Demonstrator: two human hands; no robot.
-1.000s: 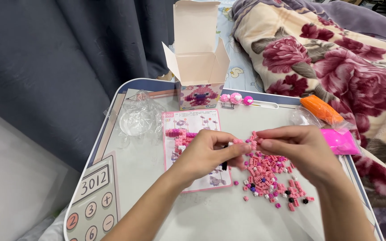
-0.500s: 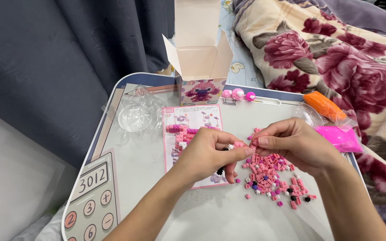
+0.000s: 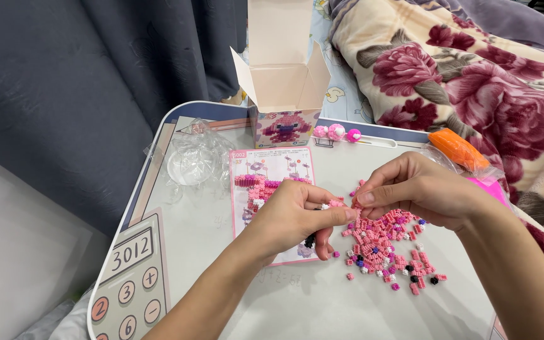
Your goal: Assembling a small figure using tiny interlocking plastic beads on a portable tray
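My left hand (image 3: 297,217) and my right hand (image 3: 420,189) meet fingertip to fingertip over a small white table (image 3: 209,252). Between the pinched fingers sits a tiny pink brick piece (image 3: 337,203). Just below the hands lies a loose pile of small pink, white and black bricks (image 3: 385,242). My left hand rests partly over a printed instruction sheet (image 3: 266,182) with pink pictures. What my right fingers grip is too small to make out clearly.
An open cardboard box (image 3: 284,94) stands at the table's back edge, with three small pink built pieces (image 3: 336,133) beside it. Crumpled clear plastic bags (image 3: 193,160) lie at left. An orange tool (image 3: 458,148) and pink bag (image 3: 492,189) sit right. A floral blanket (image 3: 473,69) lies beyond.
Both hands stay pinched together over the brick pile with only small finger shifts. The view has tilted slightly.
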